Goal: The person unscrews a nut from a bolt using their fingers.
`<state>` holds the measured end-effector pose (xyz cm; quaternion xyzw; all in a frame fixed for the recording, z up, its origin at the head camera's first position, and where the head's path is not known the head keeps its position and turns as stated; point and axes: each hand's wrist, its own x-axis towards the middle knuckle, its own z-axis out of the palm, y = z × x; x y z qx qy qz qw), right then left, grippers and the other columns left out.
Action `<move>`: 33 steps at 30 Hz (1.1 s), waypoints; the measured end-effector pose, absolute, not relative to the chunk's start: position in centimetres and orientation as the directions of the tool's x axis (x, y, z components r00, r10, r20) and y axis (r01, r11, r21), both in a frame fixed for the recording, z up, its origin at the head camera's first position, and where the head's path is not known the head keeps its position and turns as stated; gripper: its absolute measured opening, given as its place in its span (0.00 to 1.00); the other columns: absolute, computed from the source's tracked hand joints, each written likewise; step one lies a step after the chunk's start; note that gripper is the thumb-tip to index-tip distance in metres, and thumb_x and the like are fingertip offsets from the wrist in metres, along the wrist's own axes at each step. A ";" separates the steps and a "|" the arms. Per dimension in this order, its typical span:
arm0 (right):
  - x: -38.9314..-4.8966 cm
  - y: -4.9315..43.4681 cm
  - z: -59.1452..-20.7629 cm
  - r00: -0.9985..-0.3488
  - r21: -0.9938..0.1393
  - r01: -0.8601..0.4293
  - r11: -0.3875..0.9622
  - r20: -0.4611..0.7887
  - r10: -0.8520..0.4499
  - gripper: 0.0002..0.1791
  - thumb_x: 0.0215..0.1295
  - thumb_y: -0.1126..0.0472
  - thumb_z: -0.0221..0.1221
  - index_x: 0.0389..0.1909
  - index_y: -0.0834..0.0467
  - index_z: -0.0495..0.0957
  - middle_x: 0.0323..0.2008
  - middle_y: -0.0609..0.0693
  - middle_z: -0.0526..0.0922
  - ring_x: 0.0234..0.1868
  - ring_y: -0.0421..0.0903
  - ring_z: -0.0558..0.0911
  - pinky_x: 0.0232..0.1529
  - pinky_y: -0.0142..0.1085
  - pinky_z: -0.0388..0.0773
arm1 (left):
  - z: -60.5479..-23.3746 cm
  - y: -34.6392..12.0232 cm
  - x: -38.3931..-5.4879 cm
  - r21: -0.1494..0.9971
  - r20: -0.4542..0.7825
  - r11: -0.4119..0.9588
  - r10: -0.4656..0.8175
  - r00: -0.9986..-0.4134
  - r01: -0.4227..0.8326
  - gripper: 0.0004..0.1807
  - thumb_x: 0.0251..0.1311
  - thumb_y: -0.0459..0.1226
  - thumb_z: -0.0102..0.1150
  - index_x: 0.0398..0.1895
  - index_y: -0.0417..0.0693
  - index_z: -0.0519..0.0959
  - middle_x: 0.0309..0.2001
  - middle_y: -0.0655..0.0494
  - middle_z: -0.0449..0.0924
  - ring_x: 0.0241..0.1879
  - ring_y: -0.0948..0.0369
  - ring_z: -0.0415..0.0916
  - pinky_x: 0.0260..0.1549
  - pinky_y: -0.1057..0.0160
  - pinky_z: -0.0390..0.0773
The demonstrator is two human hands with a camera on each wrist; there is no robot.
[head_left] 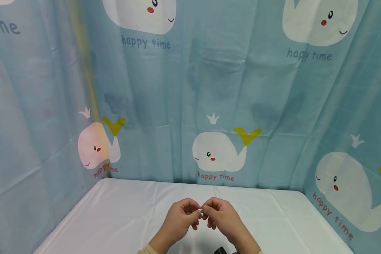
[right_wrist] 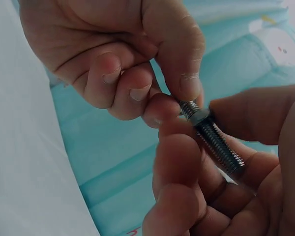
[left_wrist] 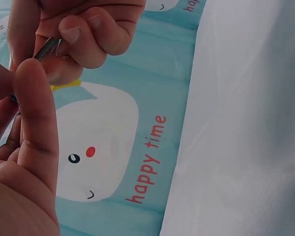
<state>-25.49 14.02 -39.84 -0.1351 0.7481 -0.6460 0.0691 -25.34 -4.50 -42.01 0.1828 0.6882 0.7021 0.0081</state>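
Note:
A short threaded metal bolt (right_wrist: 220, 147) is held up between both hands, a small silvery glint in the head view. A nut-like collar (right_wrist: 202, 116) sits near its upper end, with a narrower threaded part above. My left hand (head_left: 179, 218) pinches that narrow end between thumb and index finger. My right hand (head_left: 223, 215) grips the bolt at the collar, thumb on one side and fingers on the other; the longer threaded part lies over its curled fingers. In the left wrist view, fingers cover much of the bolt (left_wrist: 46, 49).
Below the hands spreads a white-covered table (head_left: 114, 211). A blue curtain (head_left: 165, 106) printed with whales hangs along its back and sides. Part of a black object (head_left: 220, 250) shows at the bottom edge, near the right forearm.

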 end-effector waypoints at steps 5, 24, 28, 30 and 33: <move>-25.4 14.0 -39.5 -0.956 -0.984 -0.120 0.133 0.078 -0.284 0.10 0.66 0.61 0.61 0.43 0.63 0.79 0.34 0.54 0.80 0.23 0.47 0.75 0.23 0.35 0.75 | -41.9 -4.5 -25.4 0.968 0.252 -0.049 0.240 -0.937 0.248 0.03 0.61 0.30 0.62 0.37 0.41 0.80 0.28 0.46 0.81 0.22 0.58 0.76 0.23 0.59 0.83; -25.2 14.0 -39.5 -0.959 -0.992 -0.084 0.094 0.055 -0.277 0.15 0.71 0.55 0.58 0.46 0.64 0.78 0.35 0.54 0.80 0.21 0.46 0.76 0.22 0.35 0.76 | -41.7 -4.4 -25.3 0.967 0.256 -0.064 0.245 -0.935 0.248 0.04 0.59 0.28 0.61 0.37 0.38 0.79 0.28 0.47 0.81 0.22 0.58 0.76 0.23 0.60 0.83; -25.2 14.1 -39.6 -0.957 -0.993 -0.075 0.092 0.046 -0.285 0.18 0.73 0.50 0.56 0.41 0.64 0.78 0.28 0.54 0.80 0.19 0.45 0.74 0.21 0.34 0.75 | -41.7 -4.4 -25.2 0.967 0.253 -0.067 0.247 -0.935 0.244 0.04 0.60 0.28 0.61 0.37 0.38 0.79 0.29 0.47 0.81 0.23 0.58 0.76 0.24 0.60 0.83; -25.2 14.0 -39.6 -0.955 -0.992 -0.075 0.097 0.044 -0.292 0.17 0.73 0.52 0.56 0.40 0.64 0.79 0.26 0.54 0.80 0.19 0.46 0.74 0.21 0.34 0.74 | -41.8 -4.3 -25.2 0.967 0.255 -0.066 0.249 -0.934 0.246 0.03 0.60 0.28 0.61 0.37 0.38 0.80 0.29 0.47 0.81 0.23 0.58 0.76 0.24 0.60 0.83; -25.1 14.0 -39.5 -0.956 -0.990 -0.084 0.114 0.048 -0.288 0.13 0.71 0.56 0.59 0.41 0.64 0.79 0.28 0.54 0.80 0.20 0.47 0.75 0.22 0.35 0.75 | -41.8 -4.4 -25.2 0.967 0.255 -0.061 0.251 -0.934 0.248 0.03 0.60 0.28 0.61 0.37 0.38 0.80 0.29 0.46 0.81 0.23 0.58 0.76 0.24 0.60 0.83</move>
